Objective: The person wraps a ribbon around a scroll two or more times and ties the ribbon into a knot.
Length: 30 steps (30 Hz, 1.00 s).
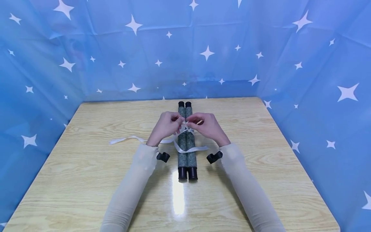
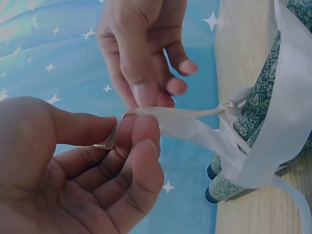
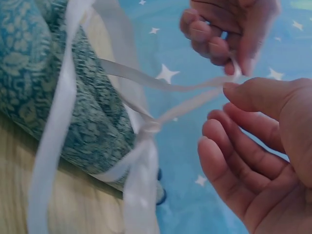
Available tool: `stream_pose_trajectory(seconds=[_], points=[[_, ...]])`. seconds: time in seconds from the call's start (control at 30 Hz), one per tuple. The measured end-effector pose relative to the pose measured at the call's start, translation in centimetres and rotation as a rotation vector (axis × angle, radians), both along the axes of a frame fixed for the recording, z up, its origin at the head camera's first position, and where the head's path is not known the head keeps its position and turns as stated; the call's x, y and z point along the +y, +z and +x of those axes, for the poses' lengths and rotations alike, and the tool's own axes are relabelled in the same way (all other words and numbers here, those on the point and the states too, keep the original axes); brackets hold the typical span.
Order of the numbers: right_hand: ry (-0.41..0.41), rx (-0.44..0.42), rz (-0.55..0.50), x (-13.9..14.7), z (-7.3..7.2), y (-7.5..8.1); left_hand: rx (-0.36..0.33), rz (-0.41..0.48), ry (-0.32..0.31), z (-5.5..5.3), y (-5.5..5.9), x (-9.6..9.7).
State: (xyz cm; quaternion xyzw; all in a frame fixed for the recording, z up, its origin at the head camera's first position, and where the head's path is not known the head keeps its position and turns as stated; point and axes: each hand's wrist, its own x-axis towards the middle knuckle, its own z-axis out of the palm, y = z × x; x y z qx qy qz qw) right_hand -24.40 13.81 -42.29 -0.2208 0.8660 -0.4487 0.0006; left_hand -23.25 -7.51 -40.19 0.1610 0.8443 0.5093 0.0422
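Observation:
A scroll lies lengthwise on the table, rolled from both sides into two parallel rolls of green patterned cloth with dark end knobs. White ribbon is wound around its upper half, with a small knot on top. Above the rolls, my left hand pinches a raised length of ribbon between thumb and fingers. Facing it, my right hand pinches the same ribbon at thumb and forefinger, its other fingers loosely bent. The two sets of fingertips meet close together, partly hiding the ribbon between them.
One loose ribbon tail trails left over the wooden table; another crosses the rolls toward the right. Black wrist mounts sit at both cuffs. Blue star-printed cloth hangs behind and at the sides.

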Motion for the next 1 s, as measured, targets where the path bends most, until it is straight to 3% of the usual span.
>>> stream_pose_trajectory(seconds=[0.2,0.43,0.57,0.8,1.0], points=[[-0.005,-0.018,0.036,1.3,0.6,0.7,-0.013,-0.005,0.008,-0.1,0.0,-0.1],[0.14,-0.059,0.156,2.7,1.8,0.5,0.005,-0.019,0.016,-0.3,0.1,-0.5],[0.232,-0.11,0.201,3.4,2.5,-0.3,0.009,-0.028,0.022,-0.4,0.2,-0.7],[0.27,-0.2,0.275,4.0,3.9,-1.9,-0.024,-0.033,0.017,-0.5,0.3,-1.0],[0.323,-0.149,0.323,3.9,4.5,-3.4,-0.034,-0.033,0.004,-0.5,0.3,-1.2]])
